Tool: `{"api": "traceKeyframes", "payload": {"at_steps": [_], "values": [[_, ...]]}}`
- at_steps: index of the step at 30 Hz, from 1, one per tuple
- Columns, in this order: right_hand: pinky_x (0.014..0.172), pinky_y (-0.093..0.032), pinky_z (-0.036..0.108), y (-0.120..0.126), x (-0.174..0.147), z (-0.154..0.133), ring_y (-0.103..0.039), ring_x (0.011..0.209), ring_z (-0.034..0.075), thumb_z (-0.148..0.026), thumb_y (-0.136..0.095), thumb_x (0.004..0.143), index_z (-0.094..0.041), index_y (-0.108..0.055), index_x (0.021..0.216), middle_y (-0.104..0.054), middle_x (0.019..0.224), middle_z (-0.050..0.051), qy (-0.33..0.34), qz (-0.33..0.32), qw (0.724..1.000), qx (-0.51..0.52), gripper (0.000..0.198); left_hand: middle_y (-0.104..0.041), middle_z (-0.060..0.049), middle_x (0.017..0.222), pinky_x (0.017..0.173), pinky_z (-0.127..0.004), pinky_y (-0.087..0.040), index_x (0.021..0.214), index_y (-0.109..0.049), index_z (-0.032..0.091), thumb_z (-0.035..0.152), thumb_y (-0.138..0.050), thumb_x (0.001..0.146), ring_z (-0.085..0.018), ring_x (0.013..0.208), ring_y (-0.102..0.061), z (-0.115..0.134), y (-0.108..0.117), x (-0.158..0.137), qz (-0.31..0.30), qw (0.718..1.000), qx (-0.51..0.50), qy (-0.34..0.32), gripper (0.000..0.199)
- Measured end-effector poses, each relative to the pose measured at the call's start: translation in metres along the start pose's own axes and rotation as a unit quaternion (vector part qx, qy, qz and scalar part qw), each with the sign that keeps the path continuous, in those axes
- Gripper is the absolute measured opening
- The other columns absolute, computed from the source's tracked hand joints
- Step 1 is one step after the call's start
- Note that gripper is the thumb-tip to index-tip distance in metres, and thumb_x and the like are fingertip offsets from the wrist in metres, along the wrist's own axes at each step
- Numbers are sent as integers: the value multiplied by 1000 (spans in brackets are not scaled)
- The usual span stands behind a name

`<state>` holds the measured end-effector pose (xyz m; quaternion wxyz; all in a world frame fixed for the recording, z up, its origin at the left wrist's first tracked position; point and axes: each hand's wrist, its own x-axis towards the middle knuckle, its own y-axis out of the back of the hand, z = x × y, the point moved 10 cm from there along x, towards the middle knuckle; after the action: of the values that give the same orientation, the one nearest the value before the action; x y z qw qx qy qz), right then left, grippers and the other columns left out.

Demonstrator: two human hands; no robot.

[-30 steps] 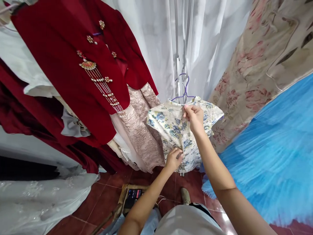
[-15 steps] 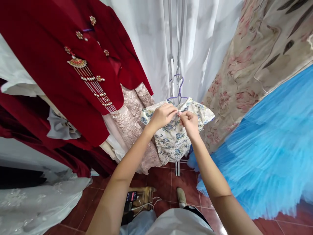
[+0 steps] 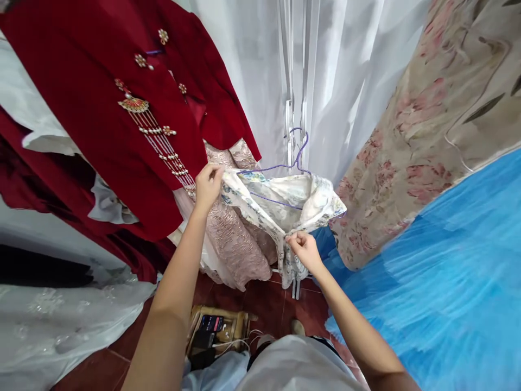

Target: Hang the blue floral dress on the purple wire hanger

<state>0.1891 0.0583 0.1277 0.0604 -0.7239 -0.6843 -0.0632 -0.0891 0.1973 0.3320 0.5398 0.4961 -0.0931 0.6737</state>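
Observation:
A short floral blouse (image 3: 260,212), white with blue print, hangs on a purple wire hanger (image 3: 300,155). Its front is pulled apart, so the pale inside and the hanger's lower bar show. My left hand (image 3: 208,187) pinches the blouse's upper edge at the left, beside the hanger's end. My right hand (image 3: 303,247) pinches the front edge low down, near where the opening narrows; a zip or fastening there is too small to make out.
A red jacket (image 3: 122,119) with beaded brooches hangs at left over a pink textured dress (image 3: 240,239). Right are a floral gown (image 3: 386,163) and blue tulle (image 3: 439,244). White curtains (image 3: 248,65) and a metal stand (image 3: 305,70) rise behind. A phone (image 3: 212,323) lies on a wooden stool (image 3: 241,326) below.
My hands, together at the blouse's neckline before, have parted. The left moved left with the upper edge, the right moved down, and the front opening now gapes.

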Motion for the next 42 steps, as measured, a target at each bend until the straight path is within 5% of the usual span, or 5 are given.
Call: {"api": "traceKeyframes", "payload": {"at_steps": [13, 22, 27, 35, 42], "values": [[51, -36, 24, 11, -38, 102, -48, 47, 13, -33, -77, 66, -19, -62, 60, -59, 50, -3, -75, -91, 988, -103, 22, -68, -4, 81, 63, -24, -48, 91, -63, 17, 52, -47, 99, -15, 71, -62, -4, -72, -182, -45, 984, -71, 154, 39], [64, -48, 27, -9, -33, 11, -58, 67, 18, -42, -67, 88, -16, -70, 78, -68, 71, 2, 6, -193, 980, -42, 28, -62, 2, 77, 66, -22, -44, 99, -62, 19, 40, -58, 95, -13, 69, -57, 102, -177, -221, -357, 870, -281, 193, 21], [62, -51, 28, 87, -42, -6, -63, 68, 20, -52, -68, 88, -17, -74, 93, -73, 79, 5, -19, -21, 999, 33, 36, -61, -1, 76, 60, -22, -42, 89, -65, 15, 57, -68, 84, -15, 69, -54, 88, -188, -270, -469, 771, -351, 251, 42], [62, -52, 28, 247, -46, -17, -65, 68, 20, -53, -77, 80, -21, -74, 90, -73, 80, 5, 79, 251, 965, -9, 34, -59, 0, 66, 61, -23, -40, 72, -66, 15, 50, -54, 90, -14, 65, -51, 39, -148, -262, -394, 870, -170, 241, 41], [107, -43, 42, 224, 21, -82, -59, 123, 29, -53, -64, 90, -20, -74, 86, -66, 127, 14, 237, 157, 947, -149, 35, -74, -6, 81, 73, -30, -52, 83, -70, 20, 47, -55, 92, -19, 75, -66, 40, -66, -139, -118, 989, -67, 53, 32]]}}
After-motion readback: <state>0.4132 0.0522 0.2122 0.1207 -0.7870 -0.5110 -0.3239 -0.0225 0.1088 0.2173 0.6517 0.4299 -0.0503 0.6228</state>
